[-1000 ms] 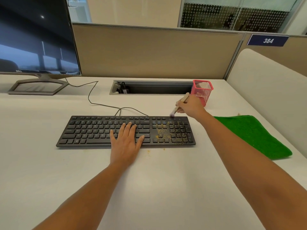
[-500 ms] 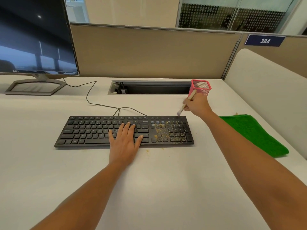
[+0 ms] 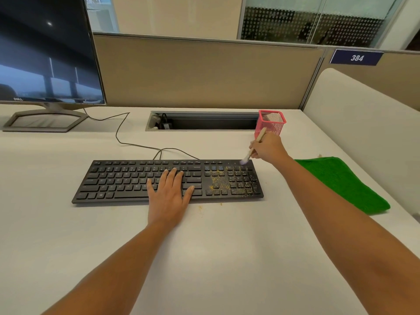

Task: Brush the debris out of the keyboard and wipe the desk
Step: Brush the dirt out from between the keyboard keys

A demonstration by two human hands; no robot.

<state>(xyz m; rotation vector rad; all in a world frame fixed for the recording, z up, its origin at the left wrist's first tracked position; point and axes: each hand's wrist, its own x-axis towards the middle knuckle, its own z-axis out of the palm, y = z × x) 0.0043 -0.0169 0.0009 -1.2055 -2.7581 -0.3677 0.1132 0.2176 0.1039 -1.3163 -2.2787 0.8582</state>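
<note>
Bench of pale white fills the view from a head-worn camera, with two bare forearms reaching forward across it. Lying across the middle is a black keyboard, its cable running back toward a monitor at the far left. Yellow debris is scattered over the keys on the right part of the keyboard, around the number pad, and a few specks lie on the bench just in front of its near edge.

Left hand lies palm down on the keyboard's middle keys, fingers spread flat and open, grasping nothing, with the heel of the hand over the near edge.

Right hand sits beyond the keyboard's far right corner, its fingers closed around the light handle of a small brush. The brush tilts, handle up and away, and its pale bristle tip is at the keyboard's top right corner; actual contact cannot be told.

Just behind the right hand stands a pink mesh holder, beside a cable opening in the bench. A folded green cloth lies on the bench to the right of the keyboard, partly behind the right forearm.
</note>
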